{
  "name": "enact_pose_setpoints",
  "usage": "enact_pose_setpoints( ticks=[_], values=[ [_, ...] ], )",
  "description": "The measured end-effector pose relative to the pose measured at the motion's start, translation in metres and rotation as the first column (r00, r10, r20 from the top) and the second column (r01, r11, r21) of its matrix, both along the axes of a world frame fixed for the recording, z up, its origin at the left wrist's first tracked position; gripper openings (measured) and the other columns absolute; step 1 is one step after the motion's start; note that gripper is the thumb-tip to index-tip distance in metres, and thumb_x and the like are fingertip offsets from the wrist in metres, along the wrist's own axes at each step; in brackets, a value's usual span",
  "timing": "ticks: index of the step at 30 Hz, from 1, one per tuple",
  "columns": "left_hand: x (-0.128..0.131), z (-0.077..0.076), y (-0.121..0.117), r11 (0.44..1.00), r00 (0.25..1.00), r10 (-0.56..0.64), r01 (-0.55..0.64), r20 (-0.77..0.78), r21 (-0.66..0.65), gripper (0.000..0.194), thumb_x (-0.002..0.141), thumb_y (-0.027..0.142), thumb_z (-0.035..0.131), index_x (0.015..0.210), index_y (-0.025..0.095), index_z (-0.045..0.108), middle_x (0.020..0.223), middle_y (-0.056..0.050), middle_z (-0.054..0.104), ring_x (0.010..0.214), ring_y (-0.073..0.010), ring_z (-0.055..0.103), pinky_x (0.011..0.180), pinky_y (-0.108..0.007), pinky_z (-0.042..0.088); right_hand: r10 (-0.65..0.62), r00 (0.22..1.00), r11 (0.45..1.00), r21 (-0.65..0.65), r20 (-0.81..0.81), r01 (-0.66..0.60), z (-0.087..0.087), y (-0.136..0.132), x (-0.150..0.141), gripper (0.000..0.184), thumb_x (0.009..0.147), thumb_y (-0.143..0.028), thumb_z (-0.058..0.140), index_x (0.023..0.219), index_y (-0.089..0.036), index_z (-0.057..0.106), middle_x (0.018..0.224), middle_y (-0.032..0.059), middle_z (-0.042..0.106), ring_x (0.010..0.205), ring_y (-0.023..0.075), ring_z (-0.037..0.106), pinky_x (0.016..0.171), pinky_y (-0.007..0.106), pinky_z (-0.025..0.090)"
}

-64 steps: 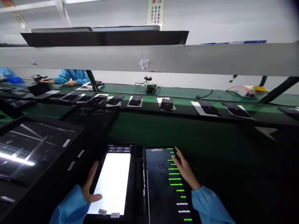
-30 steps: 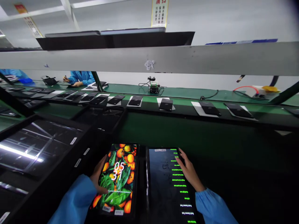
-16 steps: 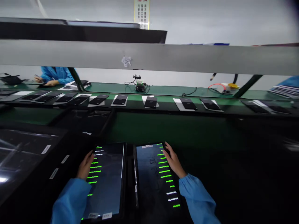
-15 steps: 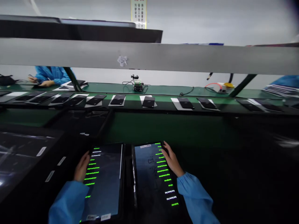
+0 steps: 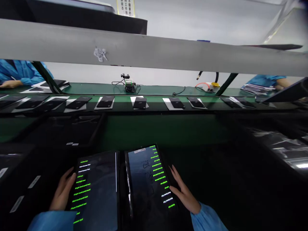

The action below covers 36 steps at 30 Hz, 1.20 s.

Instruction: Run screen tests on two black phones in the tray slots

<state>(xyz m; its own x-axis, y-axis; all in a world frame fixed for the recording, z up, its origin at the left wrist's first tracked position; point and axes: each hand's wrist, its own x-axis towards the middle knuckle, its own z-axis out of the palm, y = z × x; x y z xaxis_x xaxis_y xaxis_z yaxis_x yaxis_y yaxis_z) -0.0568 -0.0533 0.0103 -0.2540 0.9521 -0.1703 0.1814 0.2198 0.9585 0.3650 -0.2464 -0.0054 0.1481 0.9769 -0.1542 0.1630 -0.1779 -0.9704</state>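
Two large tablets lie side by side in front of me with lit dark screens that carry rows of green and white text. At the outer edge of the left tablet [image 5: 101, 189], my left hand [image 5: 63, 189] is closed, its thumb against the rim. The right tablet [image 5: 141, 179] is slightly turned and has dark handwritten marks and a white label at its top. My right hand [image 5: 184, 191] is beside its right edge with the fingers stretched out and apart. The thumb touches that edge, while the index finger appears just off it.
Small dark devices [image 5: 140, 103] on white sheets line the bench's raised strip. A dark panel with labels [image 5: 62, 128] lies at the left. Film-covered panels [image 5: 288, 147] lie at the right. Beyond sit a small wired device [image 5: 129, 85] and co-workers in blue sleeves [image 5: 31, 72].
The view has swung right. My right hand has slid down the right tablet's edge, its fingers opening away from it. My left hand sits lower along the left tablet.
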Motion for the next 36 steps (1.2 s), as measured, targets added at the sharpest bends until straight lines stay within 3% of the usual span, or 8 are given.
enact_pose_setpoints(
  ticks=[3, 7, 9, 13, 17, 20, 30, 36],
  values=[
    [-0.015, -0.005, -0.003, 0.997, 0.994, -0.078, 0.080, -0.071, 0.022, 0.088, 0.053, 0.073, 0.069, 0.129, 0.036, 0.046, 0.115, 0.001, 0.062, 0.126, -0.0342, 0.044, 0.113, -0.052, 0.026, -0.047, 0.998, 0.999, -0.014, 0.034, 0.048, 0.003, -0.004, -0.004, 0.073, 0.090, -0.045, 0.044, 0.148, -0.033, 0.002, 0.155, 0.0014, 0.020, 0.141, 0.0165, 0.019, 0.116, 0.043, 0.015],
    [-0.037, -0.021, 0.002, 0.997, 0.997, -0.080, 0.080, -0.010, 0.003, 0.064, 0.060, 0.068, 0.066, 0.117, 0.042, 0.053, 0.108, 0.006, 0.066, 0.128, -0.0304, 0.043, 0.115, -0.049, 0.024, -0.110, 0.990, 0.994, -0.012, 0.091, 0.112, 0.006, 0.008, -0.009, 0.072, 0.089, -0.047, 0.043, 0.148, -0.030, 0.004, 0.154, 0.0037, 0.023, 0.141, 0.0175, 0.022, 0.116, 0.043, 0.016],
    [-0.042, -0.028, 0.003, 0.996, 0.996, -0.093, 0.092, -0.010, -0.004, 0.061, 0.064, 0.067, 0.063, 0.117, 0.038, 0.054, 0.111, 0.004, 0.066, 0.129, -0.0314, 0.041, 0.116, -0.049, 0.022, -0.119, 0.985, 0.993, -0.003, 0.123, 0.120, 0.003, 0.015, -0.010, 0.074, 0.088, -0.049, 0.044, 0.148, -0.028, 0.006, 0.154, 0.0052, 0.022, 0.141, 0.0183, 0.022, 0.116, 0.043, 0.017],
    [-0.041, -0.033, -0.007, 0.968, 0.973, -0.215, 0.224, -0.086, 0.109, 0.072, 0.077, 0.060, 0.053, 0.135, 0.021, 0.038, 0.128, -0.010, 0.056, 0.132, -0.0345, 0.036, 0.115, -0.054, 0.018, -0.120, 0.966, 0.993, 0.046, 0.230, 0.112, -0.009, 0.019, -0.010, 0.074, 0.088, -0.050, 0.045, 0.148, -0.026, 0.009, 0.155, 0.0062, 0.017, 0.142, 0.0200, 0.019, 0.117, 0.044, 0.015],
    [-0.042, -0.038, -0.019, 0.938, 0.952, -0.228, 0.271, -0.203, 0.218, 0.077, 0.070, 0.061, 0.061, 0.133, 0.021, 0.041, 0.141, -0.010, 0.044, 0.136, -0.0289, 0.030, 0.117, -0.046, 0.015, -0.124, 0.956, 0.992, 0.045, 0.266, 0.116, -0.016, 0.020, -0.010, 0.074, 0.088, -0.051, 0.044, 0.147, -0.028, 0.007, 0.156, 0.0045, 0.016, 0.142, 0.0211, 0.017, 0.117, 0.046, 0.015],
    [-0.045, -0.045, -0.021, 0.932, 0.943, -0.206, 0.271, -0.261, 0.241, 0.076, 0.067, 0.061, 0.064, 0.129, 0.023, 0.044, 0.140, -0.008, 0.044, 0.135, -0.0279, 0.032, 0.117, -0.044, 0.016, -0.122, 0.958, 0.993, 0.036, 0.258, 0.117, -0.014, 0.020, -0.011, 0.075, 0.087, -0.053, 0.045, 0.147, -0.030, 0.006, 0.156, 0.0021, 0.014, 0.142, 0.0212, 0.016, 0.117, 0.045, 0.016],
    [-0.045, -0.056, -0.007, 0.962, 0.941, -0.121, 0.189, -0.315, 0.196, 0.056, 0.077, 0.056, 0.047, 0.118, 0.020, 0.049, 0.121, -0.010, 0.054, 0.122, -0.0255, 0.046, 0.109, -0.043, 0.031, -0.149, 0.969, 0.986, -0.045, 0.199, 0.161, -0.011, 0.022, -0.012, 0.077, 0.085, -0.061, 0.043, 0.147, -0.030, 0.010, 0.156, -0.0010, 0.018, 0.142, 0.0222, 0.018, 0.116, 0.044, 0.020],
    [-0.038, -0.056, -0.001, 0.980, 0.921, -0.052, 0.122, -0.386, 0.159, 0.044, 0.078, 0.054, 0.053, 0.106, 0.019, 0.054, 0.110, -0.008, 0.057, 0.114, -0.0269, 0.050, 0.104, -0.051, 0.033, -0.173, 0.960, 0.981, -0.045, 0.220, 0.187, -0.008, 0.022, -0.014, 0.078, 0.083, -0.062, 0.044, 0.147, -0.031, 0.014, 0.155, -0.0018, 0.020, 0.141, 0.0237, 0.019, 0.116, 0.045, 0.019]
  ],
)
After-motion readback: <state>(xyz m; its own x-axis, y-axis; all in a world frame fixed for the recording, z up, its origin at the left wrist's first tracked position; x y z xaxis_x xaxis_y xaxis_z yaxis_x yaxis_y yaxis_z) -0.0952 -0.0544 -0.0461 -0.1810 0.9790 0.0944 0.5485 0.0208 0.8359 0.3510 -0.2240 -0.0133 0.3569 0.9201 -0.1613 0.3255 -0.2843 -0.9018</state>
